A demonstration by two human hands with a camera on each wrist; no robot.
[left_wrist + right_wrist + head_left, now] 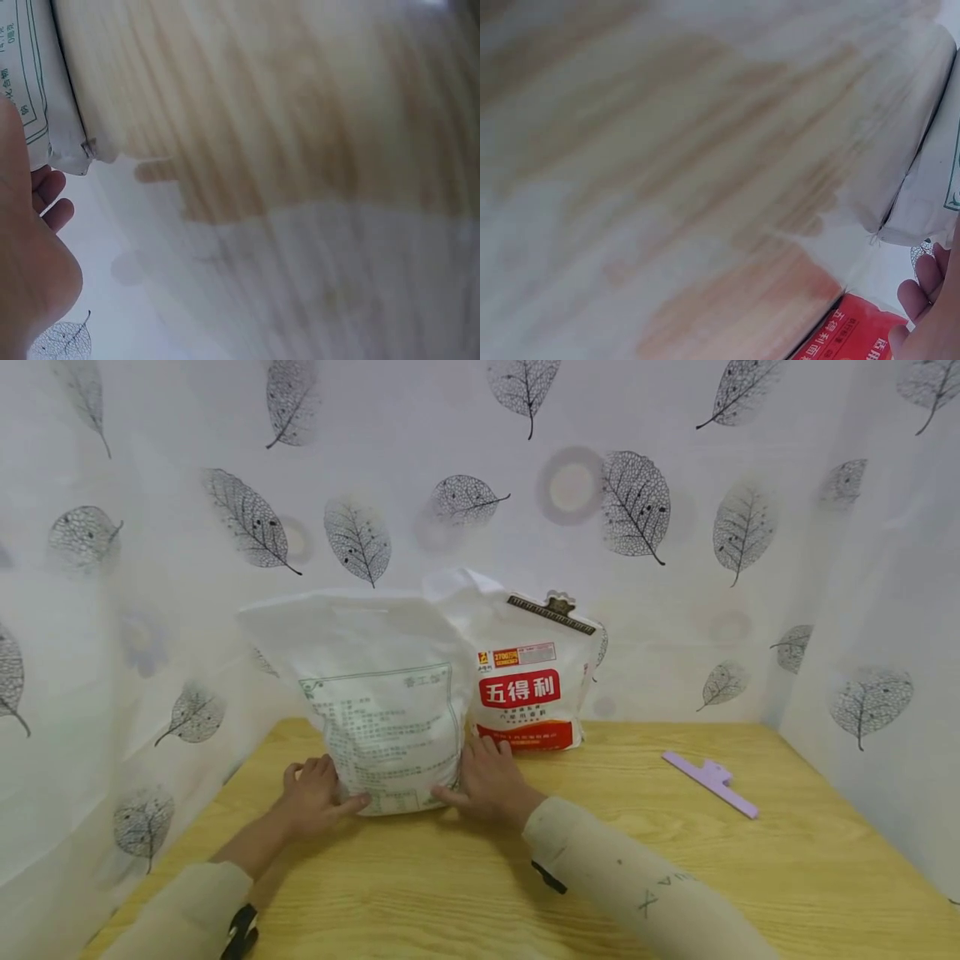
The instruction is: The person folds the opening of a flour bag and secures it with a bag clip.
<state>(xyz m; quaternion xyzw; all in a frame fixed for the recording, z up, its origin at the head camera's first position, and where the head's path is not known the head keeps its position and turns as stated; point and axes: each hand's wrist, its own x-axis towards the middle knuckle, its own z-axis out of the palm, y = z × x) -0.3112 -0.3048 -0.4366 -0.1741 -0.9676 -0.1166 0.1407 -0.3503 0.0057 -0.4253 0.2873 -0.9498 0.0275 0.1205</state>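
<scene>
- Sleeved forearms reach forward over the wooden tabletop [465, 877].
- Left hand [315, 793] and right hand [487, 781]: 2 flat hands, fingers spread, pressing opposite lower sides of the white printed bag [382, 710].
- Bag: upright, centred between both hands, equally near; red-labelled flour bag [528, 685] just behind.

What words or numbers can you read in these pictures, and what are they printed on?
"五得利": large white characters on a red band, on the red-and-white bag.
Small label above that band: too small to read.
Green-framed text panel on the white bag held between the left hand and right hand: too blurred to read.
Purple clip: no text.
</scene>
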